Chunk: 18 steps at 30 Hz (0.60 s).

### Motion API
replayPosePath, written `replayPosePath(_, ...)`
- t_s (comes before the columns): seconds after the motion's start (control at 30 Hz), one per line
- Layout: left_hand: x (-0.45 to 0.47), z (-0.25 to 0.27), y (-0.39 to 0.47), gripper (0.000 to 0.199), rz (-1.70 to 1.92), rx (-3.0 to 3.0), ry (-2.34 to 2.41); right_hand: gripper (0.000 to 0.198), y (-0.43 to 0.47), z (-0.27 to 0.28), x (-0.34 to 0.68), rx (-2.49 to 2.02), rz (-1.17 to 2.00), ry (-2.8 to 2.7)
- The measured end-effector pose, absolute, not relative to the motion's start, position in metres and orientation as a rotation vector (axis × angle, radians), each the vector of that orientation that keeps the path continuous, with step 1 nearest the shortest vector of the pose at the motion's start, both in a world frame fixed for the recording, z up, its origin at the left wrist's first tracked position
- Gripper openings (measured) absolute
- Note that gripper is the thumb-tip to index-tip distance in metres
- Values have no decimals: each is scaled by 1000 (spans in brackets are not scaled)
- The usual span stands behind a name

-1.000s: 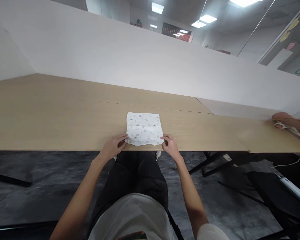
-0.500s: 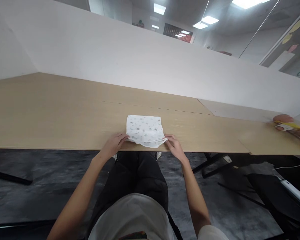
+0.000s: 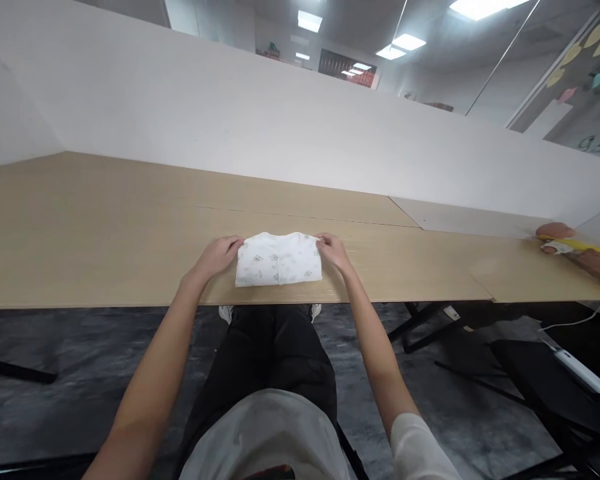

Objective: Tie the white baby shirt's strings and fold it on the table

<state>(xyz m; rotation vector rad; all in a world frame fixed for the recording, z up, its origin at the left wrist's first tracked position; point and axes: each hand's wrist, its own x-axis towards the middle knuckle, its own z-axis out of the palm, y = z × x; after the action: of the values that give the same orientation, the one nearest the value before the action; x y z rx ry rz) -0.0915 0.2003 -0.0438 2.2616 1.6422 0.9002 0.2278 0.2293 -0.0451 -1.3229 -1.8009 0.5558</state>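
A white cloth (image 3: 279, 261) with small printed figures lies doubled over on the wooden table, close to the front edge. Its folded shape is a wide, low rectangle, with a wavy far edge. At the far left corner my left hand (image 3: 222, 255) pinches the fabric between thumb and fingers. My right hand (image 3: 333, 251) grips the far right corner in the same way. What lies under the upper layer is hidden.
The wooden table (image 3: 130, 233) runs across the view, with a white partition (image 3: 220, 120) behind it. Soft toys (image 3: 560, 239) lie at the far right. Below right, a black chair (image 3: 540, 373) carries a white device (image 3: 583, 371).
Both hands have moved from the cloth's near corners away from me to its far side, bringing the near edge over. The cloth is now folded to a shorter depth.
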Motion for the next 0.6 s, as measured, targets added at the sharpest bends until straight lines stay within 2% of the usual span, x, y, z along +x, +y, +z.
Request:
replayPosePath(0.2,-92,-81,258,36,725,2295,1719,21,286,-80,213,-1659,552,-1805)
replayPosePath(0.37,-93,-99,261,38,905,2188,1724,23,289,-102,218,-1558,483,-1774)
replayPosePath(0.6,-93,-106,265,40,951,2158,1713,25,287,-104,221,-1499,445,-1779)
